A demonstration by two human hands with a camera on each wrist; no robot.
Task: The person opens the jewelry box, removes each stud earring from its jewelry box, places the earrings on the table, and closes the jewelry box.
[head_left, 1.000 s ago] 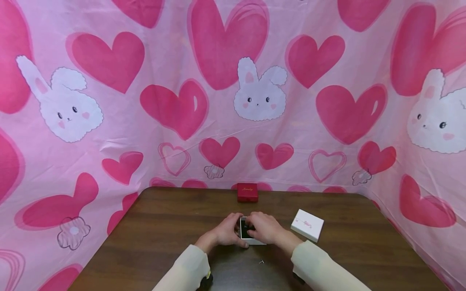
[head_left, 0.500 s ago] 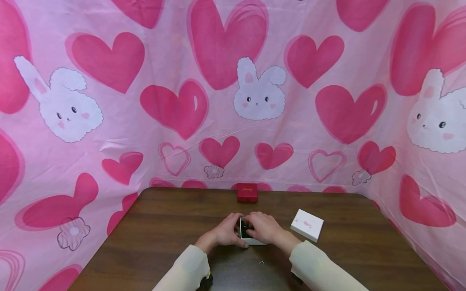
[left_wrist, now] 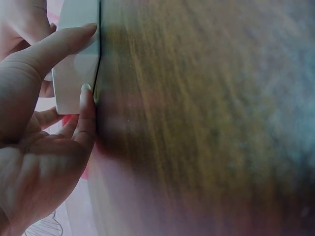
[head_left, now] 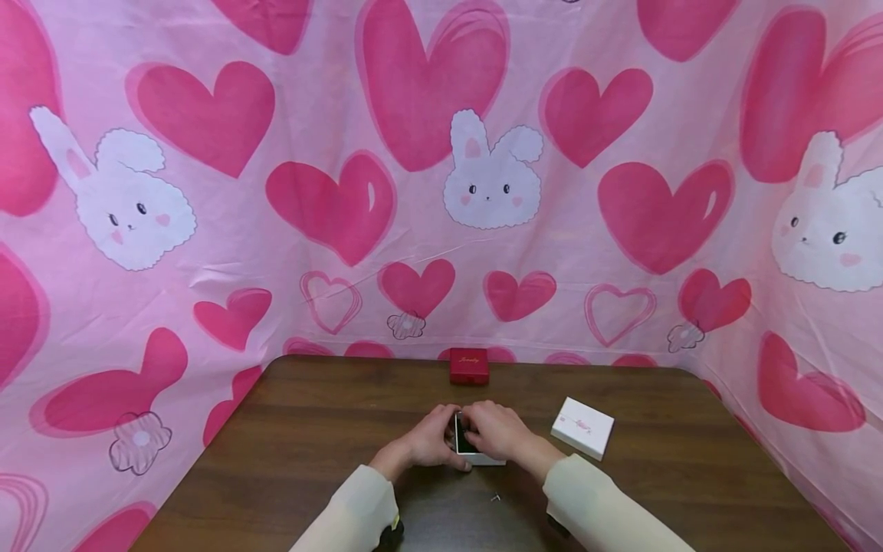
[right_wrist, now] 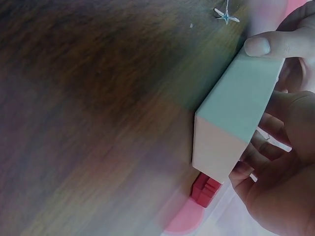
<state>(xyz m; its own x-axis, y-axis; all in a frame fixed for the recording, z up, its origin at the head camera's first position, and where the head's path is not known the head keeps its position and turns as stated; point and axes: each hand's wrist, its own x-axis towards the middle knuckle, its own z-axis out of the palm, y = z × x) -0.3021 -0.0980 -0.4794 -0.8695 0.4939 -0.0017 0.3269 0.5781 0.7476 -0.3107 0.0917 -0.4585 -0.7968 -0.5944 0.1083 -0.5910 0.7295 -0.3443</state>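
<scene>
My left hand (head_left: pixel 432 438) holds the open white box (head_left: pixel 483 459) at its left end, the thumb laid along the near wall and the other fingers around the left side, so that grip is narrow, about the width of the box. The box sits flat on the brown table (head_left: pixel 310 491), between my two hands, its dark lining (head_left: pixel 462 438) showing in the strip between them. My right hand (head_left: pixel 498 431) comes over from the right, its fingers bent and reaching down over the open top; the tips are hidden, so I cannot tell whether they pinch anything. To the right, apart from my hands, the white lid (head_left: pixel 582 427) lies flat and turned askew, with pink print on its top. Near me, on the bare wood just before the box, lies a small star trinket (right_wrist: pixel 226 17), pale with a bluish middle. At the far edge of the table is a red box (head_left: pixel 469 366) with gold writing. Behind it hangs pink cloth (head_left: pixel 428 238) printed with hearts and white rabbits. Pale sleeves (head_left: pixel 607 498) cover my forearms.
</scene>
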